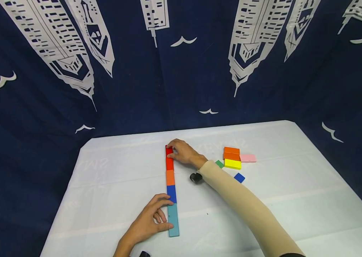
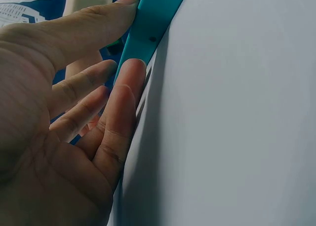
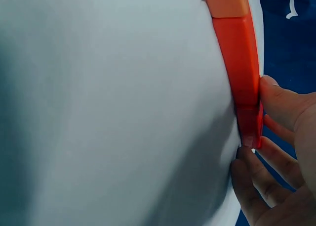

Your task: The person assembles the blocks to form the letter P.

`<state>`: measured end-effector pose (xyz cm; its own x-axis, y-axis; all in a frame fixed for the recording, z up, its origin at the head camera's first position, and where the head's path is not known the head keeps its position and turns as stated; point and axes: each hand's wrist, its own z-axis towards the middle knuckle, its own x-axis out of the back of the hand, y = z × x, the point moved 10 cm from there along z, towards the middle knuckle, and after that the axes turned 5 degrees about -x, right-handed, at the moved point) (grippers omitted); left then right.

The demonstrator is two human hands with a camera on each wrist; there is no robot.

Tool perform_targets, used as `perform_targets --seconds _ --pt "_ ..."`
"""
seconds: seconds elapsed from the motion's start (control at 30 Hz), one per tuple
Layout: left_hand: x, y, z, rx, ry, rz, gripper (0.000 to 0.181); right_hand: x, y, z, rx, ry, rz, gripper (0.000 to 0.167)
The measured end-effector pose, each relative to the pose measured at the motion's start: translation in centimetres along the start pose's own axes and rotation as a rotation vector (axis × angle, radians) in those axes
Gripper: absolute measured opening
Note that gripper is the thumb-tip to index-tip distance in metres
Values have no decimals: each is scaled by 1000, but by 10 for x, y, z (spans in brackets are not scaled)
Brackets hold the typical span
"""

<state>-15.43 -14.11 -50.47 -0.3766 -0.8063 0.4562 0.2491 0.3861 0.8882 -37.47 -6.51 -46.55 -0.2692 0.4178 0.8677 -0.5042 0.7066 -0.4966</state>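
A straight row of flat blocks runs away from me in the head view. From the near end it shows a teal block (image 1: pixel 173 223), a blue block (image 1: pixel 171 192), an orange block (image 1: pixel 170 177), a red block (image 1: pixel 169 164) and a far red block (image 1: pixel 169 151). My left hand (image 1: pixel 148 219) holds the teal block, thumb near its close end and curved fingers by the blue joint. At the far end, my right hand (image 1: pixel 184 151) pinches the last red block between thumb and fingers. The right wrist view shows that thumb beside the joint of the red blocks (image 3: pixel 242 58).
Right of the row lie orange blocks (image 1: pixel 231 153), a pink block (image 1: pixel 248 158), a yellow block (image 1: pixel 233 164), a small blue block (image 1: pixel 239 177) and a green block (image 1: pixel 219 164) partly behind my sleeve. Dark blue patterned cloth (image 1: pixel 168 89) hangs behind the white table (image 1: pixel 110 200).
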Motion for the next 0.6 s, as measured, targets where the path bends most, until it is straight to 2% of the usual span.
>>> perform_targets --seconds 0.1,0.33,0.43,0.6 --pt "0 0 0 -2 1 3 57 -3 2 0 14 -11 15 41" --pt "0 1 -1 -7 3 1 57 -5 10 -3 7 -84 137 43" --pt "1 1 -1 -8 6 -1 57 -7 11 -5 -1 -113 157 47" --pt "0 1 -1 -10 6 1 57 -9 12 -6 -11 -118 162 50"
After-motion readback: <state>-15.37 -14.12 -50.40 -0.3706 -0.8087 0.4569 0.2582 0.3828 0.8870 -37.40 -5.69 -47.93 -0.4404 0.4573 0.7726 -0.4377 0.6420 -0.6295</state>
